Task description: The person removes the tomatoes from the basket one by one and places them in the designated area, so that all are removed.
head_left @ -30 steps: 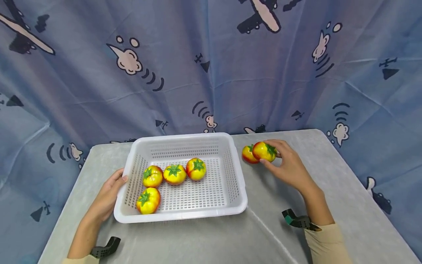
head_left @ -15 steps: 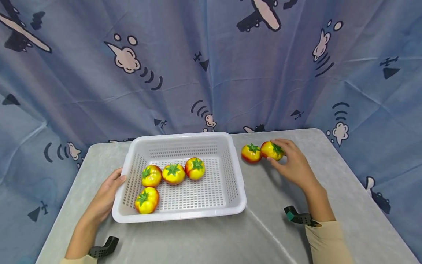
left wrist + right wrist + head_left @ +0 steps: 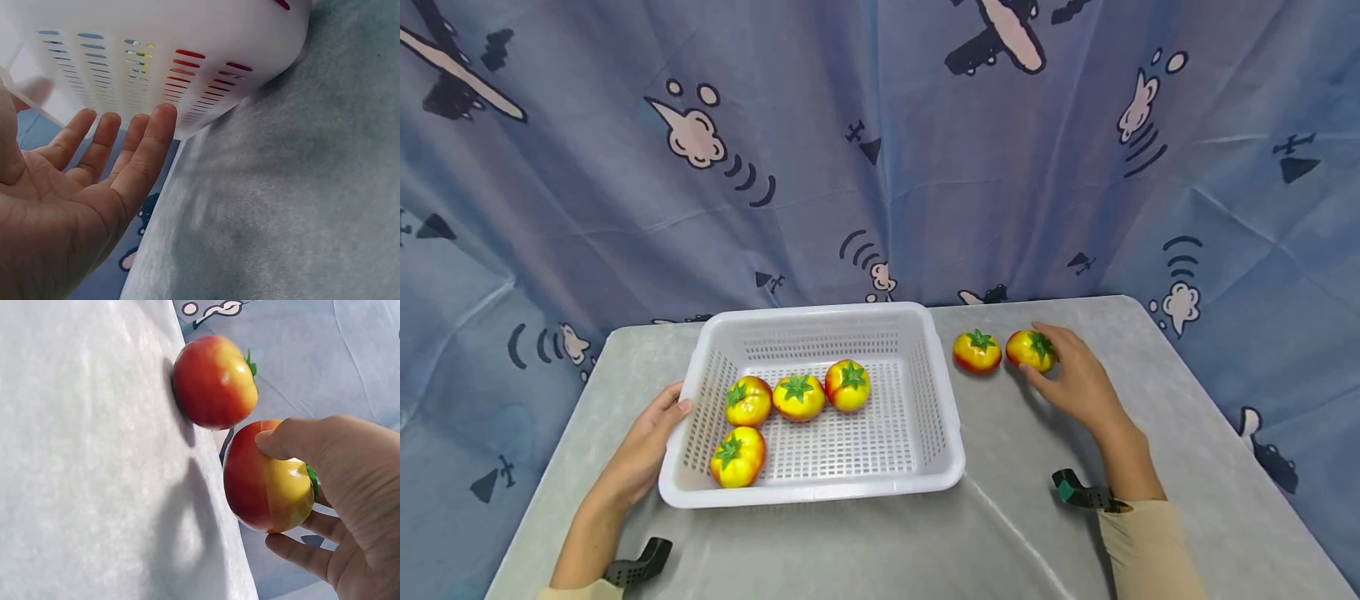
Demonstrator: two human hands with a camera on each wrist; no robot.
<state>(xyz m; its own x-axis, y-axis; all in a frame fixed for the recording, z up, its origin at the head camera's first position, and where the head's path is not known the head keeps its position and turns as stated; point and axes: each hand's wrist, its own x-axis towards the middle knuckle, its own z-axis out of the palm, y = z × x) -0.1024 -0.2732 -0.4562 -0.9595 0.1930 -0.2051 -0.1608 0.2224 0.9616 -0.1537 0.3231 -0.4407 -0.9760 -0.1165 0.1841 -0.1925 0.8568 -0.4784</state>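
Observation:
My right hand holds a red-and-yellow tomato with a green leafy top, thumb on one side and fingers on the other. In the right wrist view this tomato is close over the table, its shadow falling apart from it. A second such tomato sits on the table just left of it, with a small gap between them. My left hand grips the left rim of a white plastic basket. In the left wrist view its thumb hooks over the rim and its fingers lie along the slotted outer wall.
Inside the basket, several more tomatoes are grouped toward the left. A grey cloth-like cover lies over the table. Behind the table's back edge hangs a blue curtain printed with planes and clouds.
My right hand has moved to the right with its tomato, which earlier overlapped the second tomato and now stands apart from it. The left hand and basket hold their place.

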